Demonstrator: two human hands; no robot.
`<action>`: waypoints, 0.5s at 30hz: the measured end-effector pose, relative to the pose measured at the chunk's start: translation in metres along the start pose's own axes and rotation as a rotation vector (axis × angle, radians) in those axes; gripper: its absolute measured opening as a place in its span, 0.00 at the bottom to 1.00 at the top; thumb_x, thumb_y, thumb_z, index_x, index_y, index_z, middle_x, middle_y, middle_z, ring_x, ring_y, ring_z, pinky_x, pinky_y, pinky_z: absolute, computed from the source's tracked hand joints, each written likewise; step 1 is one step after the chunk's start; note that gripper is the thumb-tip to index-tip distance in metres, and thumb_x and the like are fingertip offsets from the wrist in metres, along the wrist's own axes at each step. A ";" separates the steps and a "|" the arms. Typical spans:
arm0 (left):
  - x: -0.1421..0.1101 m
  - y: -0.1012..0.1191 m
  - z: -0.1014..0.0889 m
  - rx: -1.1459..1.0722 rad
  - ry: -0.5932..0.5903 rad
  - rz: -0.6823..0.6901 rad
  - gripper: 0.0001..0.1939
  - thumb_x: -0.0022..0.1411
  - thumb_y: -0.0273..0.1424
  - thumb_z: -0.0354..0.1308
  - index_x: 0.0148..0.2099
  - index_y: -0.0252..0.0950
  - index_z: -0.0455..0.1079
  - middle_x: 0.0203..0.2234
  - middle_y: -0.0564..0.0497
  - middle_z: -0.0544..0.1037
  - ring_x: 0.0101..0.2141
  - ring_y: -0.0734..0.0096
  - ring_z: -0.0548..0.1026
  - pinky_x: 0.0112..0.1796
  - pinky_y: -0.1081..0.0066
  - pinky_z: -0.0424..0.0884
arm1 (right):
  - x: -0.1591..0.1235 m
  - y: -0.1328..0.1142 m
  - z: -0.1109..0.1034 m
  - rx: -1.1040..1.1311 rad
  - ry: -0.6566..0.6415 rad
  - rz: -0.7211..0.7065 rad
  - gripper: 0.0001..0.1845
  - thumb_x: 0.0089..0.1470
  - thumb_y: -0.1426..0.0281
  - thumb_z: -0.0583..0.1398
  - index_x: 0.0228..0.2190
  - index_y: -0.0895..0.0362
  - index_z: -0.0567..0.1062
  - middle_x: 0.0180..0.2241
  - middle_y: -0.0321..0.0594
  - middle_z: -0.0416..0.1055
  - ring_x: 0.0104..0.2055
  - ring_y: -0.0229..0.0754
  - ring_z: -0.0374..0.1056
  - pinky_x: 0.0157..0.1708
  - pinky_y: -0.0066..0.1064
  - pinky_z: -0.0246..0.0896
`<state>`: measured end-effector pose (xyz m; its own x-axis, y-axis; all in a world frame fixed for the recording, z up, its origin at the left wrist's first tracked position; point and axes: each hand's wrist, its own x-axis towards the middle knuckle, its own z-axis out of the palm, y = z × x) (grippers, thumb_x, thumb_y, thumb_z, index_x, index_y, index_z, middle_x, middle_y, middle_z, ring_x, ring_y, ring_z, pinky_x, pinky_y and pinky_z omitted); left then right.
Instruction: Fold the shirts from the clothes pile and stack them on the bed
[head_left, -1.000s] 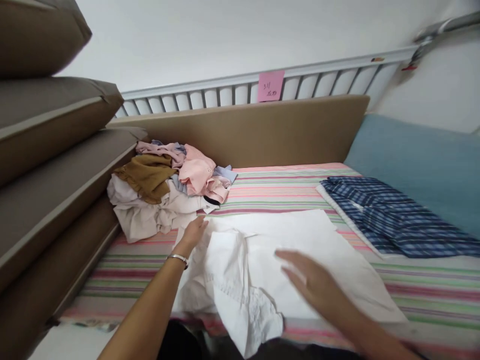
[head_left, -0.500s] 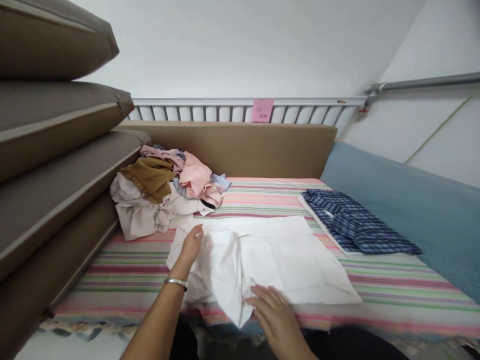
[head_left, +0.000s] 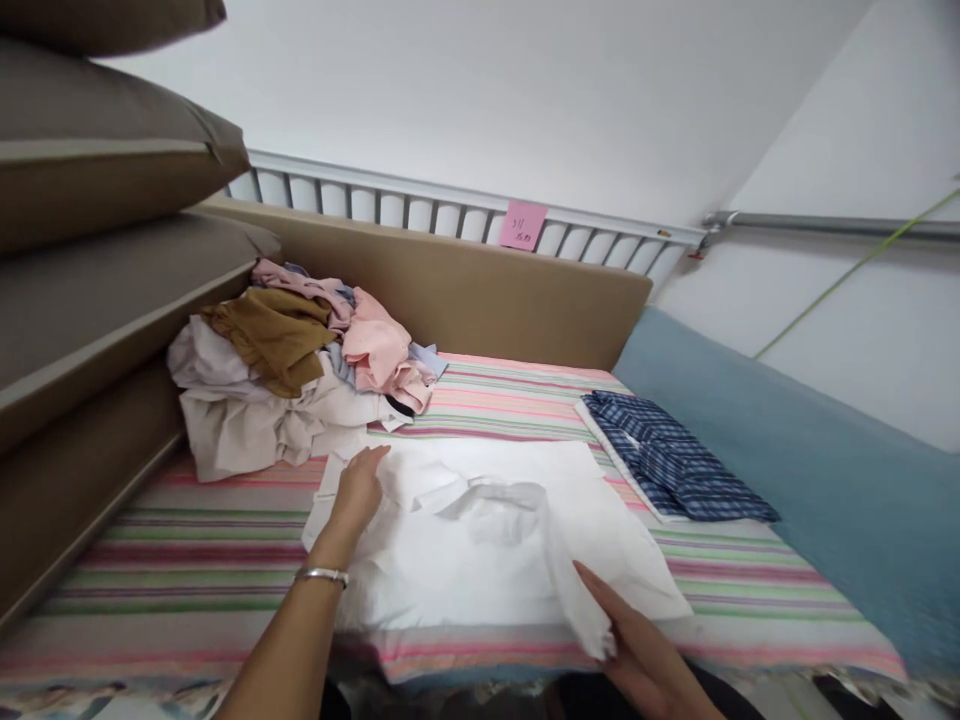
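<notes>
A white shirt (head_left: 465, 560) lies partly folded on the striped sheet, with a raised fold across its middle. At its left end my left hand (head_left: 361, 488), with a silver bracelet on the wrist, presses on the cloth. Its fingers are held together on the fabric, their tips partly hidden. My right hand (head_left: 630, 630) grips the near right part of the shirt between thumb and fingers, lifting a flap of it off the layer below.
Left of the shirt lies a pile of crumpled clothes (head_left: 292, 340), beside stacked brown cushions (head_left: 112, 190). A folded blue plaid garment (head_left: 675, 450) rests on the right. The striped sheet (head_left: 180, 560) runs beneath; a brown padded board (head_left: 450, 285) and white railing stand behind.
My right hand has moved right, pulling the shirt's bunched flap across and spreading it rightward. The left hand stays at the shirt's left end. The view has tilted and shifted.
</notes>
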<state>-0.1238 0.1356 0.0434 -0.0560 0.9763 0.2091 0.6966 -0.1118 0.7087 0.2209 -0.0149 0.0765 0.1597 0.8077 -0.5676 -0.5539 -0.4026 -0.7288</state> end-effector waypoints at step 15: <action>0.002 0.027 0.021 0.242 -0.126 0.066 0.17 0.62 0.39 0.46 0.50 0.45 0.68 0.55 0.48 0.69 0.60 0.52 0.55 0.57 0.38 0.36 | -0.032 -0.053 -0.007 -0.411 -0.097 0.072 0.20 0.41 0.61 0.66 0.38 0.55 0.78 0.46 0.45 0.73 0.50 0.51 0.68 0.49 0.37 0.64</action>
<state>-0.0898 0.1386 0.0491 0.0739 0.9853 0.1537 0.8471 -0.1434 0.5117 0.2515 -0.0220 0.1305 0.0437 0.8000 -0.5984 -0.1861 -0.5820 -0.7916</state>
